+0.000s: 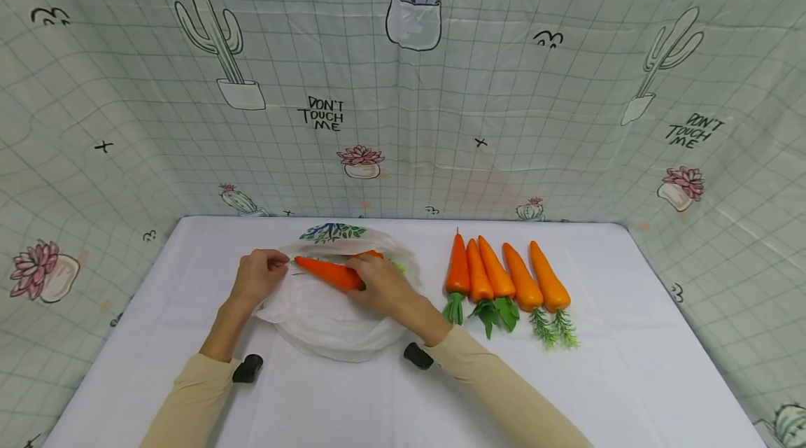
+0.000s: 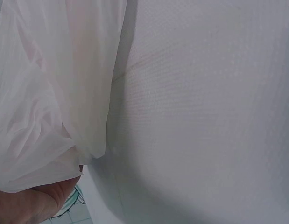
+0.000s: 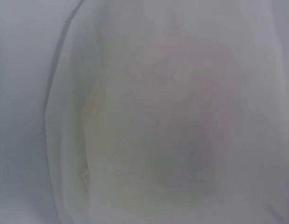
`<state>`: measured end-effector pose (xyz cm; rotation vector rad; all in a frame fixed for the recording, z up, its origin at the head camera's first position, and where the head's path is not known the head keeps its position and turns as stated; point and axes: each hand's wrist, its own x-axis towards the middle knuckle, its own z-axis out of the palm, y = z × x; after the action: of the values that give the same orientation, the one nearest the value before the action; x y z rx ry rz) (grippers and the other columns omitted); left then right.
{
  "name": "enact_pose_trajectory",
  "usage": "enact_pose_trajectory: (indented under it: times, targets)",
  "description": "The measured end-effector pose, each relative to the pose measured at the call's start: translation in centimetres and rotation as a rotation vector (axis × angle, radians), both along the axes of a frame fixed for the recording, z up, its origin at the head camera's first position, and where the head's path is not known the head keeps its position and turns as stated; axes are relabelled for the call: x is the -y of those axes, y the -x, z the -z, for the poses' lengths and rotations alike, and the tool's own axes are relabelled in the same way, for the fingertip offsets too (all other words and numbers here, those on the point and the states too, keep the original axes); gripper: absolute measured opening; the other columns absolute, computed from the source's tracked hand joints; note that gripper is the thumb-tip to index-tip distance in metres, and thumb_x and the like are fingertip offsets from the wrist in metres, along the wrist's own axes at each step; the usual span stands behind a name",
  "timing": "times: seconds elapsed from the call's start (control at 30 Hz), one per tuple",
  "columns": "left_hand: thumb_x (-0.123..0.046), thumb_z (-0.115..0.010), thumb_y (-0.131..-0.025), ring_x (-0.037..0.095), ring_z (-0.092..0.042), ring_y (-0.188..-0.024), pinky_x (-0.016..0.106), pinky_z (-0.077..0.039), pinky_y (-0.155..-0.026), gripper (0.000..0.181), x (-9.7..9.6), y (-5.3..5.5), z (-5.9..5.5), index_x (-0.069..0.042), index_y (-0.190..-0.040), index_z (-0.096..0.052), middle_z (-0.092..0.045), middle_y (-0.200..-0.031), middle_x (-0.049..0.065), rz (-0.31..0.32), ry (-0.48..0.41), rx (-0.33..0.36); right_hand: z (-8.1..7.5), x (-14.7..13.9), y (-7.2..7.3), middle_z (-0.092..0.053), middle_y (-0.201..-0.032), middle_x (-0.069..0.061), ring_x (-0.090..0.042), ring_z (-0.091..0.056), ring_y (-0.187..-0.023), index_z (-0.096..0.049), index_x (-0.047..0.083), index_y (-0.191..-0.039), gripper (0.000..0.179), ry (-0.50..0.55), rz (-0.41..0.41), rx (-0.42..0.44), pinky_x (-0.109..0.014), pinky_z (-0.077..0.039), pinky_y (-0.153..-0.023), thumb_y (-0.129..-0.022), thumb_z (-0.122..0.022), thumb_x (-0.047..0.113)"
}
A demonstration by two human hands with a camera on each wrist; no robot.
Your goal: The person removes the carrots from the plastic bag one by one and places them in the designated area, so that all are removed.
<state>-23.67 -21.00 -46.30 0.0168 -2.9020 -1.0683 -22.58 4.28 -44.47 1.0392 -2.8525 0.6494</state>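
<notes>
A thin white plastic bag with a blue-green leafy print lies on the table. My left hand pinches the bag's left edge; in the left wrist view the white film bunches above my thumb. With my right hand I grip an orange carrot by its thick end, over the bag's mouth, its tip pointing left toward my left hand. Behind it shows another bit of orange, with some green at the right by my knuckles. The bag's film fills most of the right wrist view.
To the right, several carrots with green tops lie in a row, tips pointing away from me. A white cloth covers the table. Behind and at both sides hangs a checked curtain with cactus drawings.
</notes>
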Motion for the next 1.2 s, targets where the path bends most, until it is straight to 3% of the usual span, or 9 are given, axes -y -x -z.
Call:
enact_pose_trajectory:
  times: [0.5,0.97,1.2]
  targets:
    - [0.004,-0.062,-0.094,0.032,-0.061,-0.086,0.044,-0.052,-0.081,0.017,-0.2,0.0,-0.1,0.013,-0.106,-0.07,-0.069,-0.092,0.021,0.004,0.004,0.005,-1.8,-1.6,-0.5,-0.07,-0.12,-0.012,-0.021,-0.062,-0.098,-0.066,0.0,-0.129,0.046,0.189,0.046,0.087,-0.032,-0.054,-0.089,-0.089,-0.082,0.016]
    - [0.004,-0.063,-0.094,0.031,-0.061,-0.084,0.043,-0.051,-0.078,0.016,0.0,-0.2,-0.2,0.013,-0.105,-0.07,-0.068,-0.09,0.021,0.003,-0.002,-0.008,-2.5,-3.2,-0.1,-0.067,-0.119,-0.016,-0.026,-0.066,-0.097,-0.063,-0.005,-0.129,0.046,0.486,0.037,0.109,-0.029,-0.059,-0.085,-0.088,-0.08,0.008]
    - [0.005,-0.062,-0.095,0.031,-0.06,-0.085,0.042,-0.051,-0.078,0.016,-0.1,-0.1,-0.2,0.013,-0.107,-0.069,-0.068,-0.092,0.021,0.001,-0.003,0.01,-3.0,-4.2,0.0,-0.069,-0.124,-0.016,-0.03,-0.071,-0.102,-0.064,-0.001,-0.129,0.045,0.585,0.123,0.182,-0.035,-0.06,-0.085,-0.089,-0.081,0.011]
